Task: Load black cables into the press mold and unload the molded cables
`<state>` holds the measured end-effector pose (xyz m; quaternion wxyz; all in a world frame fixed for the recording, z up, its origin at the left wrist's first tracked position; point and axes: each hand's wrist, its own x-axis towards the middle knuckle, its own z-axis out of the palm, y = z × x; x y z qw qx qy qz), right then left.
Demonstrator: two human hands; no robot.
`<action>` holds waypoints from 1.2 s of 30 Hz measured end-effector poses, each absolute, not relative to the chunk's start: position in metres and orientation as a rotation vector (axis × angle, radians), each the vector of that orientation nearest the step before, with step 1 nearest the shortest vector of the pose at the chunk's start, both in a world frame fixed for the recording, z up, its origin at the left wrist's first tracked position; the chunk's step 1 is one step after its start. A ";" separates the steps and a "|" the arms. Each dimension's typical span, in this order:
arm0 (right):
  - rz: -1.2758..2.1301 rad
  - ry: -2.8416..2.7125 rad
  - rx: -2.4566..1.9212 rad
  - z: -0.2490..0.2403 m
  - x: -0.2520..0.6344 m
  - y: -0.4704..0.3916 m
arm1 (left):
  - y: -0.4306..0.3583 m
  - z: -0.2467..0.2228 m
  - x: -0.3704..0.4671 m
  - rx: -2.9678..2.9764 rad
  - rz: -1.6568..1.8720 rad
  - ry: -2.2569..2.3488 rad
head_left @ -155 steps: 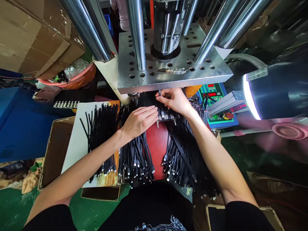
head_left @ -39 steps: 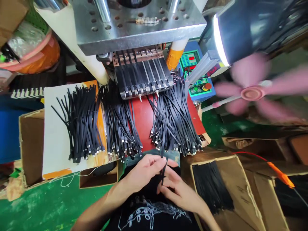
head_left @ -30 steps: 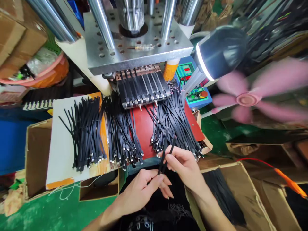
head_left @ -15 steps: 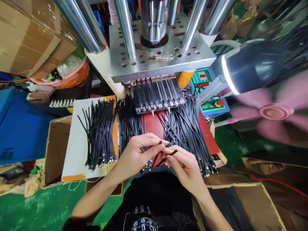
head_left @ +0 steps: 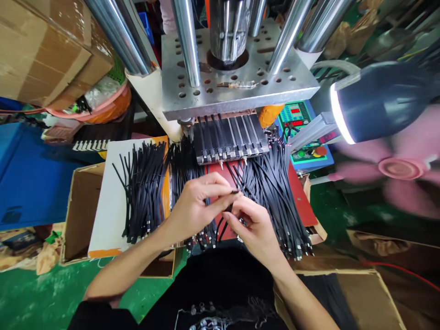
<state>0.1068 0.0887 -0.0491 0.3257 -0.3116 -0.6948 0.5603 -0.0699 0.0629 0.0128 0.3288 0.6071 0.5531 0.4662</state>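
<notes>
My left hand (head_left: 197,206) pinches a thin black flat cable (head_left: 234,192) between thumb and forefinger, above the red work surface. Against its fingertips, my right hand (head_left: 256,227) is curled with its fingers closed on the same dark strip; its end is mostly hidden by the fingers. Beyond both hands stands a metal fixture block (head_left: 232,140), with several black cables lying in its slots and plug ends along its front edge. A large bundle of black cables (head_left: 275,197) lies right of my hands, and another bundle (head_left: 184,169) lies to their left.
A thick steel press plate (head_left: 240,98) on shiny columns hangs over the fixture. More cables (head_left: 146,192) lie on a white board (head_left: 103,206) at left. A control panel (head_left: 302,133), a lamp (head_left: 378,101) and a spinning pink fan (head_left: 400,167) stand at right.
My right fingers have curled in and moved up against the left fingertips, and the cable end that stuck out over the right forefinger no longer shows. The camera view has shifted slightly.
</notes>
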 end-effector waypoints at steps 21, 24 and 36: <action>1.408 -2.348 -0.641 -0.047 0.060 0.322 | 0.161 -0.062 -0.122 2.501 0.821 1.631; 1.315 -2.322 -0.667 -0.053 0.057 0.325 | 0.152 -0.061 -0.125 2.688 0.497 1.569; 1.136 -2.306 -0.587 -0.060 0.057 0.327 | 0.159 -0.058 -0.114 2.833 0.486 1.587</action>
